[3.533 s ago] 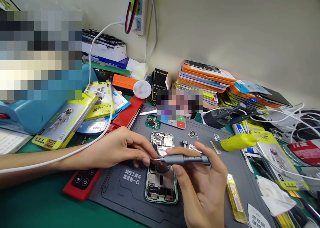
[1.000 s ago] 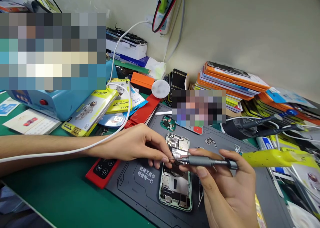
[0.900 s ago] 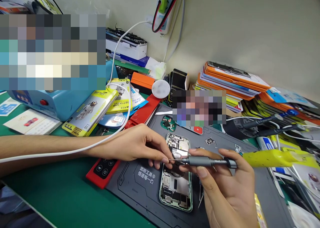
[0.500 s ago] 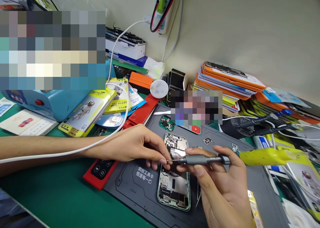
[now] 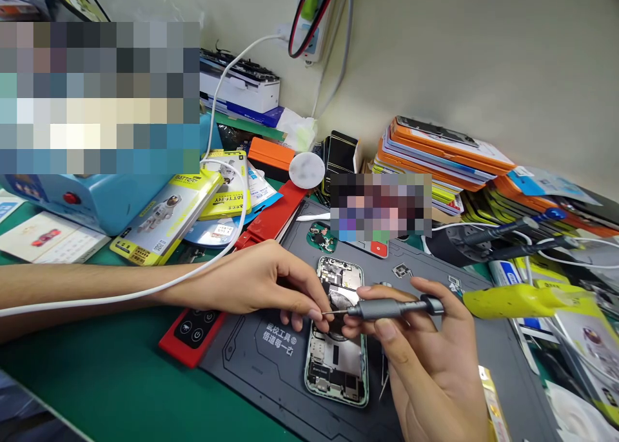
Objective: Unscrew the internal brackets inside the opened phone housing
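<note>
My right hand [image 5: 435, 364] grips a grey precision screwdriver [image 5: 382, 309], its thin shaft pointing left. At the tip, the thumb and fingers of my left hand [image 5: 261, 281] are pinched together. Anything tiny between them is too small to make out. Beneath both hands lies an opened phone [image 5: 338, 377] with a pale green frame and bare inner parts. Its middle is partly covered by my fingers and the screwdriver. The phone rests on a dark grey repair mat [image 5: 251, 377].
A white cable [image 5: 145, 295] runs across my left forearm. Left of the mat are a red device with buttons [image 5: 191, 332] and yellow battery boxes [image 5: 169, 216]. A green circuit board [image 5: 322, 237] lies behind the phone. Yellow-handled tool [image 5: 512, 302] at right; stacked orange boxes [image 5: 435, 148] behind.
Both hands and the screwdriver stay nearly in the same place. The view has shifted very slightly; the phone lies unmoved on the mat.
</note>
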A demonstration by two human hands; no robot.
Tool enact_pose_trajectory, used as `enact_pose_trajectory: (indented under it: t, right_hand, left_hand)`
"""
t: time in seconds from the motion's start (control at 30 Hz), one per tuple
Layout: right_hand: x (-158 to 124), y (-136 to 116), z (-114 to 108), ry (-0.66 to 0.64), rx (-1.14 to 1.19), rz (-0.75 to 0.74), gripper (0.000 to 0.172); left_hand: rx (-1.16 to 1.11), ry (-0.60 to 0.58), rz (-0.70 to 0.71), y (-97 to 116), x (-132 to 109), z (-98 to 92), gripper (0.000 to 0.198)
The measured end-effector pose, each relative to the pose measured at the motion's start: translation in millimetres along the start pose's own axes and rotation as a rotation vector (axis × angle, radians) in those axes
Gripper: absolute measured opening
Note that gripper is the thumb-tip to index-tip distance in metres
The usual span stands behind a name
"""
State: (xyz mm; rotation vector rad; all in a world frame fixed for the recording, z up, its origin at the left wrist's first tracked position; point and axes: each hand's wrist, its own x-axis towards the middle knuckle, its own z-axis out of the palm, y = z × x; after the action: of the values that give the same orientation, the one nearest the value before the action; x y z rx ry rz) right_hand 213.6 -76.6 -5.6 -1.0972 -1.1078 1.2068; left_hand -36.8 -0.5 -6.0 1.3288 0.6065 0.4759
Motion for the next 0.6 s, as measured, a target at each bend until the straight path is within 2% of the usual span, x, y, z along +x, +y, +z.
enact_pose_trajectory:
  t: [0.2,0.43,0.6]
  right_hand:
    - [0.0,1.4,-0.5,0.015,-0.002,-0.004,0.043]
    - [-2.0,-1.5,1.0,0.006,-0.016,-0.004,0.037]
    - [-0.8,-1.6,2.3,0.028,-0.022,0.009,0.046]
  left_hand:
    - [0.005,0.006,-0.005,1.5,-1.5,-0.7,0.016]
    - [-0.015,-0.004,-0.007,-0.3,-0.3,-1.3,0.015]
    - [0.006,-0.011,-0.005,1.4,-0.8,-0.9,0.016]
